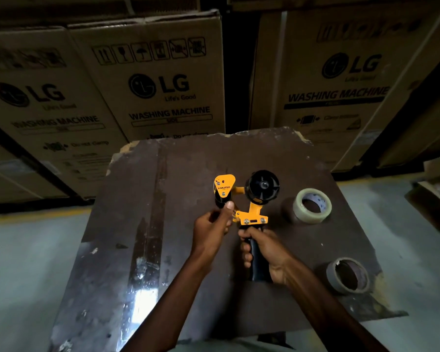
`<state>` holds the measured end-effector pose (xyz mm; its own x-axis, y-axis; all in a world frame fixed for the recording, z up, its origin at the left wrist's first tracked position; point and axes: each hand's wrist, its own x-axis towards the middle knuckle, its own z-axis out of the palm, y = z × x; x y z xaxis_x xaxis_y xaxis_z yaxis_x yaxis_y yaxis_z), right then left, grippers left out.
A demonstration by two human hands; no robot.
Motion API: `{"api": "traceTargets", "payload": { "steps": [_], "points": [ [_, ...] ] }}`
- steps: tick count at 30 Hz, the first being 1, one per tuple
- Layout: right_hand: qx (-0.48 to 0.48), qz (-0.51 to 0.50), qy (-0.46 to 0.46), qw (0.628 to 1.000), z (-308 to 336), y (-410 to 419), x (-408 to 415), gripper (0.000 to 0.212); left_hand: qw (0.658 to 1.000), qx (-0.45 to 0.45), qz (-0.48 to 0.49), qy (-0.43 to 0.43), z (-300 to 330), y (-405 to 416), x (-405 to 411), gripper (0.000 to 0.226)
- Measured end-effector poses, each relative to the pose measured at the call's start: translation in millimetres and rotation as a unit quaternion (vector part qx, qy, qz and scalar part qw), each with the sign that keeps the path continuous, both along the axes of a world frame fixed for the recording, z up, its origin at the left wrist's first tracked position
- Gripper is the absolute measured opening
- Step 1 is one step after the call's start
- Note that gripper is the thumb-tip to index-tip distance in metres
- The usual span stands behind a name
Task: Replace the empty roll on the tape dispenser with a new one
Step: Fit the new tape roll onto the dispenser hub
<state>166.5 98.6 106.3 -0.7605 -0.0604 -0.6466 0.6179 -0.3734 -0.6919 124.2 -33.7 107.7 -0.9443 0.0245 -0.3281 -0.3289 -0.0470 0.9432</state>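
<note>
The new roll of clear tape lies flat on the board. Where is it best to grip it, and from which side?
Grip the clear tape roll from above, thumb inside its open core and fingers on the outer wall. It lies flat with the hole facing up, so probably only the rim offers a hold. The left hand seems freer; the right hand grips the dispenser handle.

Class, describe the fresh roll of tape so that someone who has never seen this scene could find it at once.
Start at the dark, scuffed wooden board. To the right of the yellow-and-black tape dispenser lies the full roll of clear tape. Unlike the bare brown cardboard core nearer the person, it is thick and pale.
</note>
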Motion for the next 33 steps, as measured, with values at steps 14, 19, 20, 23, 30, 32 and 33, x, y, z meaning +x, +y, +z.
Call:
{"api": "traceTargets", "payload": {
  "steps": [14, 19, 20, 23, 30, 32, 33],
  "points": [
    [0.007, -0.003, 0.049, 0.999, 24, 2, 4, 0.015, 0.979, 0.193, 0.013, -0.067, 37, 9, 3, 0.034],
    [0.012, -0.006, 0.054, 0.998, 25, 1, 5, 0.020, 0.974, 0.216, 0.041, -0.061, 41, 12, 11, 0.029],
    [0.008, -0.008, 0.054, 0.998, 24, 0, 4, 0.023, 0.972, 0.223, 0.047, -0.059, 41, 13, 13, 0.026],
    [-0.008, -0.016, 0.050, 0.999, 25, 1, 0, 0.022, 0.970, 0.232, 0.051, -0.044, 37, 17, 22, 0.027],
    [0.016, 0.012, 0.015, 1.000, 12, 9, -7, 0.016, 0.987, 0.148, 0.053, -0.023, 13, 8, 35, 0.031],
    [0.041, 0.024, -0.007, 0.999, 0, 9, -8, 0.019, 0.995, 0.077, 0.068, -0.009, 1, -1, 35, 0.030],
    [0.048, 0.027, -0.021, 0.998, -8, 8, -8, 0.020, 0.995, 0.047, 0.088, 0.003, -3, -6, 36, 0.026]
  ]
}}
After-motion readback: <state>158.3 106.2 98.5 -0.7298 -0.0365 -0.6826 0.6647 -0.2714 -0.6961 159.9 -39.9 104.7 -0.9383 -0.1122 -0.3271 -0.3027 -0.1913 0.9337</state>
